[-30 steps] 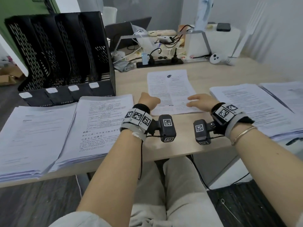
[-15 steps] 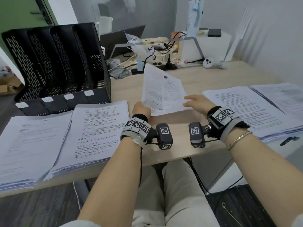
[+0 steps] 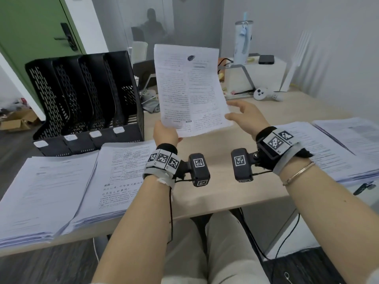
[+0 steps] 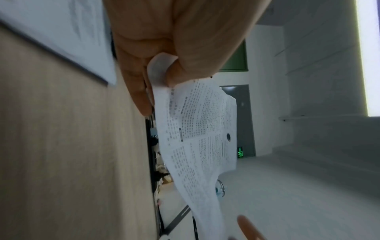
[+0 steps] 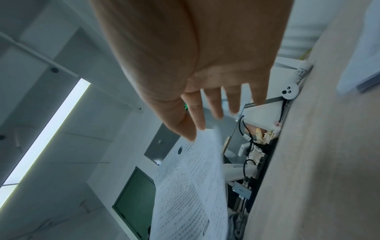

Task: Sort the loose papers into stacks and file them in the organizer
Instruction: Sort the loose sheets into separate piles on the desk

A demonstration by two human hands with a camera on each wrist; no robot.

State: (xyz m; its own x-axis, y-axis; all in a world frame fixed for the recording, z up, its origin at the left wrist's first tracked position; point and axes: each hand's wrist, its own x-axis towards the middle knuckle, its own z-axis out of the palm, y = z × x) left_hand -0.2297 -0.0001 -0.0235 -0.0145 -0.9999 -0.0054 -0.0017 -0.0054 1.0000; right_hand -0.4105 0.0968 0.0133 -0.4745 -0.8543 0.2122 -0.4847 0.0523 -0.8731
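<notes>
A printed sheet (image 3: 190,89) stands nearly upright above the desk. My left hand (image 3: 167,132) pinches its lower left corner; the left wrist view shows the paper (image 4: 197,138) curled between thumb and fingers. My right hand (image 3: 243,115) is at the sheet's lower right edge with straight, spread fingers (image 5: 213,104), and its thumb touches the paper (image 5: 191,186). The black four-slot organizer (image 3: 86,95) stands at the back left. Two paper stacks (image 3: 47,189) (image 3: 121,177) lie in front of it. Two more stacks (image 3: 320,152) (image 3: 352,134) lie at the right.
Behind the sheet the back of the desk (image 3: 215,146) holds cables, a white box (image 3: 264,76) with a phone on it, a blue tumbler (image 3: 243,42) and a white controller (image 3: 261,93). A green door (image 3: 32,31) stands behind the organizer.
The sheet lay flat on the desk a second ago; my left hand has lifted it up to nearly vertical. My right hand has risen with it along its right edge.
</notes>
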